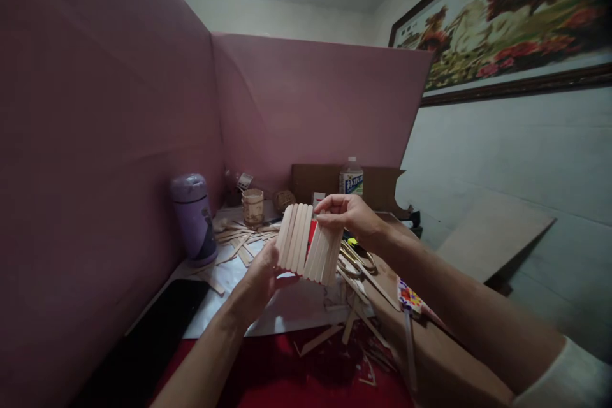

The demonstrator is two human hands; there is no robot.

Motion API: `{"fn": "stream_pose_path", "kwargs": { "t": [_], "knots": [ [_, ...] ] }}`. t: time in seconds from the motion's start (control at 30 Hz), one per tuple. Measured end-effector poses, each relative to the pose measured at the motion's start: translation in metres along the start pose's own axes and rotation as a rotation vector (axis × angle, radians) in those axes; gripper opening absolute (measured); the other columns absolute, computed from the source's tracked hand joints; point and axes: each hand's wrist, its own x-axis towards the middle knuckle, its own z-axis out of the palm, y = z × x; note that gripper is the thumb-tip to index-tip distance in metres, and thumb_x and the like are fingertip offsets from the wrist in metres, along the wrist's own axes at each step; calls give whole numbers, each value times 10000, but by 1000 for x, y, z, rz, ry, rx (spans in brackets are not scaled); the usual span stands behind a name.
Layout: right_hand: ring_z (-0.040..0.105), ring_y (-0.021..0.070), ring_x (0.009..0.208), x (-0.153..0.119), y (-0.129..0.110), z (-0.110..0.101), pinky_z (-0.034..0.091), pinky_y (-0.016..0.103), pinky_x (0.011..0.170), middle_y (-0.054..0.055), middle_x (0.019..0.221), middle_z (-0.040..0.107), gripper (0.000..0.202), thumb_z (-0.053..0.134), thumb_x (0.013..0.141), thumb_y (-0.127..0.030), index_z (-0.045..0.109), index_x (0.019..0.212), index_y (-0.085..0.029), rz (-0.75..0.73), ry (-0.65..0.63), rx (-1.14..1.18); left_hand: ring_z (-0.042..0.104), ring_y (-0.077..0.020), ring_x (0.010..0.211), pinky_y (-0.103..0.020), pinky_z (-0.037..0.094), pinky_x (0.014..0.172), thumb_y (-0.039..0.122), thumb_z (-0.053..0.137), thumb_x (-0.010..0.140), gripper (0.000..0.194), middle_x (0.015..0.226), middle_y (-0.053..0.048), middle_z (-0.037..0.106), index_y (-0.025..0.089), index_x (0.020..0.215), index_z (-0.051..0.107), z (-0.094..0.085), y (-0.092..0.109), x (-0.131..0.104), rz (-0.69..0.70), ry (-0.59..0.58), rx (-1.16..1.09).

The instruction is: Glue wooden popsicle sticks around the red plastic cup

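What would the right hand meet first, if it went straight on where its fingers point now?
Probably the left panel of wooden craft sticks: the right hand, pinching the right panel, points toward the left one's upper corner. With one view, depth is unclear, so it could pass in front or behind.

We are looking from one head-worn camera, facing forward and down along both forearms (205,350); we are viewing the left hand (262,268) and right hand (352,217) from nearby, the pink back panel (315,102) farther off.
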Motion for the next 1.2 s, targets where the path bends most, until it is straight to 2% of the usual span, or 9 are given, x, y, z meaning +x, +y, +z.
{"fn": "stream_pose_path", "kwargs": {
  "t": [0.13, 0.2, 0.37, 0.6, 0.73, 0.87, 0.97, 1.07, 1.2],
  "knots": [
    [559, 131, 633, 0, -1, -6, 428, 289, 638, -9, 687, 652, 250, 822, 519, -287, 676, 698, -191, -39, 61, 80, 596, -274, 1030, -390, 487, 881, 657, 668, 646, 655, 1088, -145, 653, 142, 1051, 645, 1, -2, 2, 12, 138, -166],
    [556, 138, 643, 1, -1, -4, 425, 298, 646, -6, 701, 654, 258, 822, 520, -301, 669, 699, -197, -67, 96, 92, 601, -283, 1020, -406, 489, 881, 658, 686, 615, 646, 1068, -135, 659, 141, 1002, 660, 4, -3, 2, -11, 155, -231],
    [556, 151, 650, 1, 3, 10, 441, 317, 663, 10, 708, 654, 256, 809, 545, -334, 647, 689, -199, -101, 85, 42, 643, -352, 931, -528, 520, 789, 623, 716, 603, 714, 1068, -152, 667, 155, 1133, 615, 14, -4, -3, -100, 187, -343],
    [528, 118, 608, 7, 6, 22, 421, 285, 641, -19, 655, 630, 260, 823, 526, -311, 647, 664, -179, -77, 43, 92, 669, -285, 905, -411, 573, 736, 522, 697, 708, 586, 1029, -133, 683, 182, 1174, 592, 16, 0, -2, 43, 347, -507],
    [535, 119, 617, 11, 4, 28, 416, 279, 634, -18, 660, 638, 251, 827, 523, -297, 651, 656, -178, -72, 19, 93, 656, -311, 962, -471, 574, 756, 444, 686, 752, 543, 1009, -131, 685, 195, 1220, 566, 14, 4, -3, 48, 311, -523],
    [510, 108, 567, 12, 0, 33, 391, 266, 591, -18, 612, 624, 239, 824, 531, -299, 662, 642, -163, -18, 2, 72, 660, -309, 912, -544, 569, 707, 324, 642, 795, 434, 1029, -120, 680, 213, 1208, 567, 14, 7, -5, 43, 278, -495],
    [495, 97, 552, 14, -9, 28, 376, 257, 577, -17, 601, 616, 245, 829, 520, -306, 670, 625, -153, 39, 11, 92, 659, -295, 895, -540, 572, 686, 272, 614, 798, 406, 1023, -107, 675, 226, 1199, 571, 15, 7, -5, 53, 283, -507],
    [539, 105, 613, 16, -21, 12, 417, 261, 630, -12, 673, 638, 269, 845, 501, -305, 666, 647, -167, 27, 27, 183, 661, -302, 889, -561, 563, 699, 268, 614, 785, 407, 1012, -107, 667, 224, 1187, 575, 13, 8, -4, 33, 340, -507],
    [552, 111, 598, 14, -16, -13, 435, 263, 596, -28, 658, 632, 279, 806, 535, -348, 648, 715, -205, 16, 182, 62, 666, -296, 815, -531, 570, 637, 275, 624, 760, 348, 936, -96, 662, 213, 1101, 601, 5, 15, -3, 92, 482, -506]
  ]
}}
